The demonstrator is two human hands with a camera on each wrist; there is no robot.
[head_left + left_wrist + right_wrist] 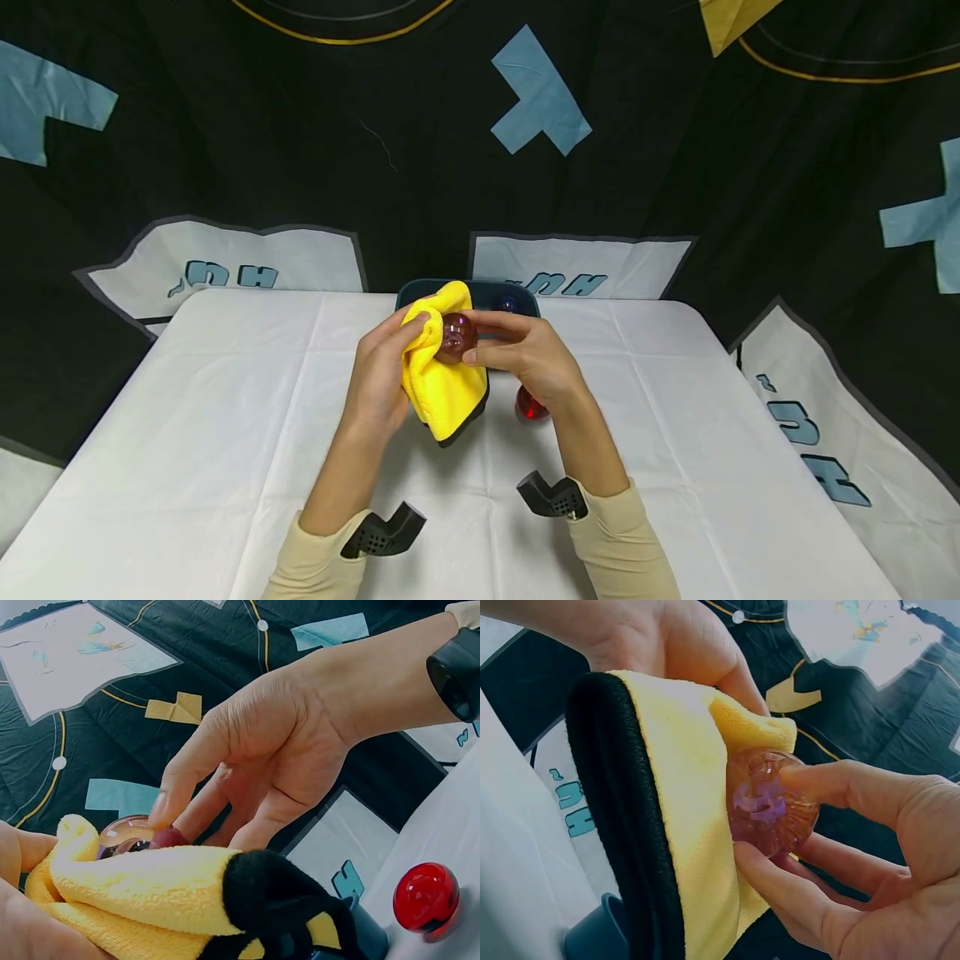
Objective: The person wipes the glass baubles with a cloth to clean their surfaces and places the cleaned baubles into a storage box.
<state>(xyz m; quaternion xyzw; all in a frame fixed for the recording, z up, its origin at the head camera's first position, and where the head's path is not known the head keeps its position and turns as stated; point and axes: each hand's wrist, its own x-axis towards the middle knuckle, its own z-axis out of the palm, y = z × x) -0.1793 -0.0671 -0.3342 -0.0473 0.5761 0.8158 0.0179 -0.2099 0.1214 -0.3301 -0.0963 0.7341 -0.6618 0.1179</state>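
My left hand (381, 373) grips a yellow cloth (450, 392) with a black edge, bunched against one side of a translucent pinkish-red ball (457, 337). From the other side, my right hand (538, 350) pinches this ball between thumb and fingers. The right wrist view shows the clear ball (776, 810) partly covered by the cloth (697, 802). Much of the ball hides behind the folded cloth (150, 885) in the left wrist view. Both hands are raised above the table, in front of a dark teal bin (423, 287).
A shiny red ball (531, 406) rests on the white-covered table (247, 433), below the right hand. Inside the bin lies a dark blue ball (507, 305). Behind the table hangs a black printed cloth (300, 150).
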